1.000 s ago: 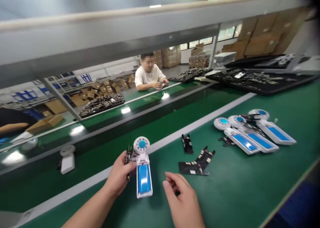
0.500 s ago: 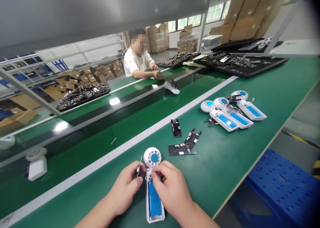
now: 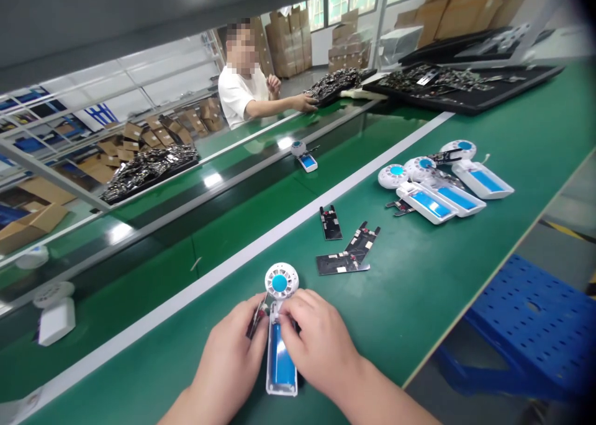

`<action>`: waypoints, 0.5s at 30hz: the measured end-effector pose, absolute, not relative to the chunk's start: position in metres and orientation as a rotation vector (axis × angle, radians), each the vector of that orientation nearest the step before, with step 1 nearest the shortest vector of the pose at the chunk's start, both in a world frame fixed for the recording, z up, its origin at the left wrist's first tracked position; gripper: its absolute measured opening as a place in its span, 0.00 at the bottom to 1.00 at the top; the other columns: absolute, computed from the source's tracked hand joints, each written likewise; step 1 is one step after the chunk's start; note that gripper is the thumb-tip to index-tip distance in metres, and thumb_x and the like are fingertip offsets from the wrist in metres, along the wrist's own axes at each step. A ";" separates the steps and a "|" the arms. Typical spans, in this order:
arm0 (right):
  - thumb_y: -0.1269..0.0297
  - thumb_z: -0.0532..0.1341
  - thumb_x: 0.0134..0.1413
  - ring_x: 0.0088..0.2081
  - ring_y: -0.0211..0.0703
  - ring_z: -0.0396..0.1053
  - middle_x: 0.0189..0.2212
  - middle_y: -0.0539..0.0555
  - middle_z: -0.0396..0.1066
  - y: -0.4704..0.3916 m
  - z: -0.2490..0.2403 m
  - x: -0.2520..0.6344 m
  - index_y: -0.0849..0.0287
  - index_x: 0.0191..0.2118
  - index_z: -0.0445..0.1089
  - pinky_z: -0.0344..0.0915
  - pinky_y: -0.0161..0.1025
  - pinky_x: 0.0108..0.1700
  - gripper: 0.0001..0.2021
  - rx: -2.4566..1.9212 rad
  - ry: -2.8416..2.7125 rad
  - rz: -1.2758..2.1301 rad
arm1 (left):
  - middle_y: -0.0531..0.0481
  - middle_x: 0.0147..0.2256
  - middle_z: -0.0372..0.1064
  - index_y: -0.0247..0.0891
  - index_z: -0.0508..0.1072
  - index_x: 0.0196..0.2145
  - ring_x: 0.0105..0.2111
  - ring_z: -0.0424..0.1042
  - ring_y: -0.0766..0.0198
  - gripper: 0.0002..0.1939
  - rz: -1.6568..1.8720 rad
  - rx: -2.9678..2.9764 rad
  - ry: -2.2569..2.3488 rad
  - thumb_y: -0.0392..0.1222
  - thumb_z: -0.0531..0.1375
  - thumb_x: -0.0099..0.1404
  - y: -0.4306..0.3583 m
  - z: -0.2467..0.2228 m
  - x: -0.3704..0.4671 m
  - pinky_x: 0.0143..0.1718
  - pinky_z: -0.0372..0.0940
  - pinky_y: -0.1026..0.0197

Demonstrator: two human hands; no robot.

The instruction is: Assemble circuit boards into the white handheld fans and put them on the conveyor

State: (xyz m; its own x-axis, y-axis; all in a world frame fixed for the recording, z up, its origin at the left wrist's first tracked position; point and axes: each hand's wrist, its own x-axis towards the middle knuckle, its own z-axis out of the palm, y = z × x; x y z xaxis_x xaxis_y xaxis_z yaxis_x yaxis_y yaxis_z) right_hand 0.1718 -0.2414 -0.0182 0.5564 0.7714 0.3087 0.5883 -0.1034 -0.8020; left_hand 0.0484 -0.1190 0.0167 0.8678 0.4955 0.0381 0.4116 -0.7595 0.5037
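An opened white handheld fan (image 3: 282,350) lies on the green bench before me, round head away from me, a blue battery (image 3: 283,358) in its handle. My left hand (image 3: 230,344) is closed at the fan's left side, pinching a small dark circuit board (image 3: 257,319) held on edge. With thumb and index finger together, my right hand (image 3: 319,338) grips at the fan's neck from the right; whatever small part lies under those fingertips is hidden. Just beyond my hands lie a loose circuit board (image 3: 330,222) and two overlapping boards (image 3: 342,262).
Three more opened fans (image 3: 431,201) overlap at the right. Beyond the white strip (image 3: 233,270) runs a green conveyor (image 3: 162,288) carrying fans. Black trays of boards (image 3: 503,96) stand farther back. A person (image 3: 237,93) works across the line; a blue stool (image 3: 526,326) stands right.
My view has tilted down slightly. The board in my left hand has turned and sits closer to the fan. Across the line, the person has released a fan onto the conveyor and reaches toward a tray.
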 end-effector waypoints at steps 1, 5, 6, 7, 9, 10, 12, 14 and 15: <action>0.74 0.54 0.59 0.35 0.46 0.65 0.32 0.53 0.70 -0.241 -0.018 0.171 0.58 0.31 0.66 0.59 0.41 0.36 0.07 -1.805 -1.145 0.216 | 0.49 0.46 0.74 0.47 0.69 0.53 0.44 0.75 0.61 0.13 0.286 2.587 0.599 0.42 0.53 0.72 -0.119 0.014 0.048 0.43 0.70 0.63; 0.73 0.51 0.61 0.35 0.47 0.65 0.33 0.55 0.70 -0.240 -0.019 0.164 0.58 0.33 0.66 0.59 0.43 0.38 0.09 -1.841 -1.210 0.170 | 0.49 0.43 0.74 0.45 0.71 0.52 0.41 0.75 0.63 0.14 0.583 2.724 0.375 0.36 0.54 0.71 -0.122 0.004 0.049 0.41 0.71 0.65; 0.73 0.50 0.62 0.36 0.48 0.65 0.33 0.55 0.70 -0.240 -0.020 0.162 0.58 0.33 0.66 0.59 0.44 0.39 0.09 -1.847 -1.208 0.168 | 0.49 0.43 0.75 0.43 0.72 0.52 0.40 0.75 0.63 0.14 0.639 2.742 0.352 0.34 0.54 0.71 -0.124 0.002 0.049 0.41 0.71 0.65; 0.73 0.50 0.62 0.36 0.48 0.65 0.33 0.55 0.70 -0.239 -0.019 0.160 0.58 0.32 0.65 0.59 0.44 0.40 0.10 -1.852 -1.192 0.174 | 0.48 0.42 0.75 0.42 0.72 0.51 0.40 0.76 0.63 0.15 0.670 2.751 0.342 0.34 0.55 0.70 -0.125 0.001 0.050 0.41 0.71 0.65; 0.73 0.51 0.61 0.36 0.47 0.66 0.32 0.55 0.69 -0.239 -0.018 0.158 0.58 0.31 0.65 0.59 0.43 0.40 0.09 -1.859 -1.118 0.209 | 0.47 0.43 0.75 0.41 0.73 0.51 0.40 0.76 0.62 0.15 0.680 2.753 0.340 0.32 0.56 0.69 -0.126 -0.002 0.051 0.42 0.71 0.64; 0.74 0.52 0.60 0.35 0.47 0.66 0.31 0.54 0.69 -0.239 -0.018 0.157 0.58 0.30 0.65 0.59 0.42 0.40 0.09 -1.862 -1.067 0.231 | 0.47 0.43 0.75 0.41 0.73 0.51 0.41 0.76 0.62 0.15 0.673 2.753 0.341 0.32 0.56 0.69 -0.127 -0.003 0.051 0.42 0.71 0.64; 0.74 0.53 0.58 0.34 0.45 0.66 0.30 0.53 0.69 -0.239 -0.016 0.158 0.58 0.28 0.64 0.59 0.40 0.38 0.09 -1.858 -0.960 0.267 | 0.48 0.44 0.75 0.42 0.73 0.51 0.41 0.75 0.62 0.15 0.660 2.749 0.331 0.32 0.57 0.69 -0.128 -0.003 0.051 0.43 0.71 0.64; 0.75 0.55 0.56 0.33 0.43 0.66 0.29 0.52 0.69 -0.239 -0.015 0.159 0.58 0.27 0.64 0.58 0.39 0.36 0.08 -1.841 -0.888 0.293 | 0.47 0.44 0.75 0.42 0.73 0.51 0.42 0.75 0.62 0.15 0.655 2.743 0.316 0.32 0.57 0.69 -0.128 -0.003 0.052 0.43 0.71 0.64; 0.75 0.55 0.55 0.32 0.43 0.66 0.28 0.52 0.69 -0.239 -0.015 0.159 0.57 0.26 0.64 0.58 0.38 0.36 0.08 -1.827 -0.870 0.304 | 0.47 0.44 0.75 0.43 0.73 0.52 0.41 0.75 0.62 0.16 0.659 2.741 0.306 0.32 0.57 0.69 -0.128 -0.003 0.051 0.42 0.71 0.64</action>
State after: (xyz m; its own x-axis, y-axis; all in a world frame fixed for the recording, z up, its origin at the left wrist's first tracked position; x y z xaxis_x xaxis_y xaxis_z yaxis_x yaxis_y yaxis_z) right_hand 0.1593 -0.2392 -0.0147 0.7045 0.6854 0.1842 0.4209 -0.1946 -0.8860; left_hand 0.0514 -0.1275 -0.0027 0.8719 0.2734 0.4063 0.1336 -0.9310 0.3398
